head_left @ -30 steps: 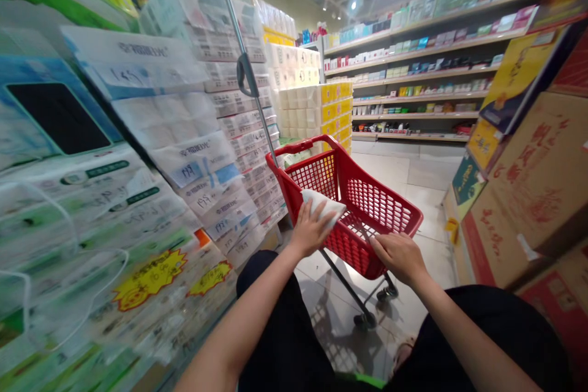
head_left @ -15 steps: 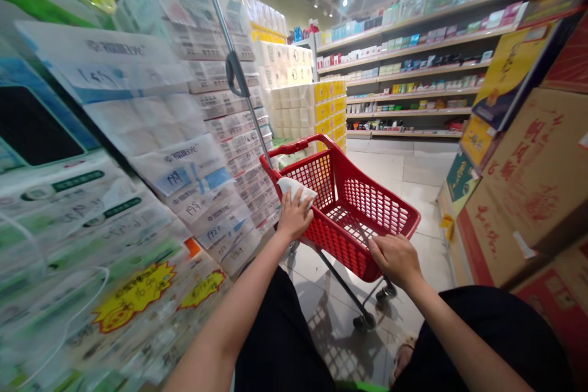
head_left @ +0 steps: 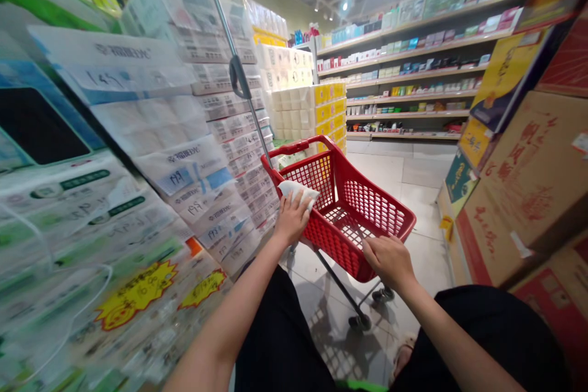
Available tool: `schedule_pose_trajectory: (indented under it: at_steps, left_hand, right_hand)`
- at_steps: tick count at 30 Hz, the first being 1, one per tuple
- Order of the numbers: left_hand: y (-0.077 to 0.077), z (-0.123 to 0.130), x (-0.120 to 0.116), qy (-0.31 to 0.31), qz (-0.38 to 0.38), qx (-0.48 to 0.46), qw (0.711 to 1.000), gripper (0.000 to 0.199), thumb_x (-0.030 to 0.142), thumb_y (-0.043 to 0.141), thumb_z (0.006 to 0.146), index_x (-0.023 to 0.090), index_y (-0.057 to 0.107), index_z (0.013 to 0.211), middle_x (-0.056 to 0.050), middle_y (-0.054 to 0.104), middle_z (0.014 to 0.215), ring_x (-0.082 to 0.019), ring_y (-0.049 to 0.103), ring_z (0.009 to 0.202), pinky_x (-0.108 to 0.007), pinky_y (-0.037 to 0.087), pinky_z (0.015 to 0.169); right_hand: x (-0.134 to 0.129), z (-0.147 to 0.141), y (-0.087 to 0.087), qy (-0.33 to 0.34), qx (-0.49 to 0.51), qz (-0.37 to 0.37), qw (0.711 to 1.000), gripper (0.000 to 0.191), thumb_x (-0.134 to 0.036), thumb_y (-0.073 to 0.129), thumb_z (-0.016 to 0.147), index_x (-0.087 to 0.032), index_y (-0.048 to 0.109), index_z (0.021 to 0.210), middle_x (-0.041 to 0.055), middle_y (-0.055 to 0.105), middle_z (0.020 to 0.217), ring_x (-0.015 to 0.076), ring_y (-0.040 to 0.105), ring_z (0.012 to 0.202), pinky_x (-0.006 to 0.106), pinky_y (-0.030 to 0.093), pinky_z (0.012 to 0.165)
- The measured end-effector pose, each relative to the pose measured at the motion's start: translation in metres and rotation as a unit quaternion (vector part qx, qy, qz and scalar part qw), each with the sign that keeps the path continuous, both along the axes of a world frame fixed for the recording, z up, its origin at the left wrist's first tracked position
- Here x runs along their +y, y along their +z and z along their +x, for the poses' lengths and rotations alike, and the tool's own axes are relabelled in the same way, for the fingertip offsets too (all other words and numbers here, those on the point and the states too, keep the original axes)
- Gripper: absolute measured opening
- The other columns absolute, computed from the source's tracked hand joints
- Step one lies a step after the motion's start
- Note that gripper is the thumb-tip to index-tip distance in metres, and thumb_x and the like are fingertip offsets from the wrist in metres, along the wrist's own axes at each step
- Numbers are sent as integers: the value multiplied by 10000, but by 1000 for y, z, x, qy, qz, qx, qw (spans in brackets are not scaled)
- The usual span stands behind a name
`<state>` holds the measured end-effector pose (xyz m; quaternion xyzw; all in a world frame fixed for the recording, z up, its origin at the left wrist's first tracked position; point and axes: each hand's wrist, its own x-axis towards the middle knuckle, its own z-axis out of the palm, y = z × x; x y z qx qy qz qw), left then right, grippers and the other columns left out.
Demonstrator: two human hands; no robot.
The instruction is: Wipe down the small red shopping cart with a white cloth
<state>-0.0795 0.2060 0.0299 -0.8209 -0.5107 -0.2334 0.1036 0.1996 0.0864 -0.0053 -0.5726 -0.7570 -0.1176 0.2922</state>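
A red plastic shopping cart [head_left: 316, 251] on a grey wheeled frame stands in front of my knees, its basket tilted in view. My left hand [head_left: 293, 218] presses a white cloth or wipe [head_left: 298, 188] against the near upper rim, toward the handle end. Its fingers lie over the cloth. My right hand [head_left: 389, 259] is closed around the rim at the near right corner of the basket, thumb on top. A metal pole [head_left: 219, 9] with a grey plastic grip [head_left: 239, 76] rises from the handle end of the cart.
Stacked tissue packs [head_left: 179, 159] fill the left side, with yellow price tags [head_left: 138, 294] lower down. Cardboard boxes [head_left: 537, 165] are piled on the right. Shelves of small goods [head_left: 404, 67] line the back, beyond the tiled floor [head_left: 413, 162].
My right hand and the basket's right end have shifted slightly left. My left hand stays on the cloth at the rim, barely moved. The view has turned a little.
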Motion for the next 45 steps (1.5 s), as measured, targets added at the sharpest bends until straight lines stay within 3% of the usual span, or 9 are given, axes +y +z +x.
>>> schedule_pose_trajectory:
  at_steps: [9,13,16,22,26,31,35,39,45]
  left_hand:
    - [-32,54,-114,-160,-16,17,987,600,313,494,935,333,346,1516,45,249,1623,-274,94,1527,-515,127,1246]
    - [-24,34,-98,-184,-4,65,981,586,299,451,964,374,306,1527,72,307,1599,-232,166,1516,-473,95,1256]
    - [-18,11,-63,-119,-5,51,992,566,291,422,978,380,306,1525,69,314,1597,-219,209,1504,-465,130,1250]
    - [-21,3,-32,-42,-43,-19,998,526,309,373,996,344,327,1519,33,253,1624,-245,199,1504,-493,227,1212]
    - [-24,13,-54,-58,-59,-34,996,540,334,363,1001,336,287,1536,21,205,1640,-248,173,1513,-489,218,1213]
    - [-32,33,-116,-103,-51,-11,993,610,370,404,985,338,212,1563,26,172,1647,-283,173,1506,-492,227,1199]
    - [-33,38,-150,-112,-18,15,993,638,395,454,965,358,224,1559,52,237,1627,-294,331,1417,-468,268,1171]
    - [-19,16,-132,-82,-3,27,996,568,322,390,1008,385,235,1550,64,434,1532,-233,447,1326,-458,209,1206]
    - [-28,-1,-96,-86,28,68,994,485,332,389,1027,365,339,1509,39,311,1601,-219,249,1494,-523,76,1254]
  right_hand:
    - [5,-24,-3,3,-2,-1,1000,371,-393,344,1022,-209,589,813,45,677,770,191,584,753,344,307,744]
    - [10,-5,6,60,40,-25,997,312,-427,348,1011,-220,580,1038,62,685,1017,206,592,944,341,382,822]
    - [22,35,15,70,7,-20,997,298,-469,416,977,-257,589,1095,52,668,1146,223,573,1090,403,362,993]
    - [43,89,0,115,-102,-10,988,376,-598,540,878,-254,586,1022,62,667,1069,245,576,1080,440,342,1067]
    - [45,84,-15,58,-108,17,992,386,-622,538,873,-241,556,929,74,657,986,254,577,999,459,294,1087]
    - [36,73,-15,35,-117,27,992,463,-688,528,855,-228,554,903,79,656,968,256,571,985,436,295,1040]
    - [28,56,-13,18,-104,41,994,451,-675,524,864,-226,553,883,78,656,937,262,567,968,434,290,1019]
    - [21,37,-14,9,-88,47,995,407,-633,525,880,-228,552,856,72,650,888,258,564,926,435,297,1001]
    - [22,24,-17,4,-73,56,996,377,-608,513,893,-236,567,871,84,650,905,272,553,935,468,278,1036]
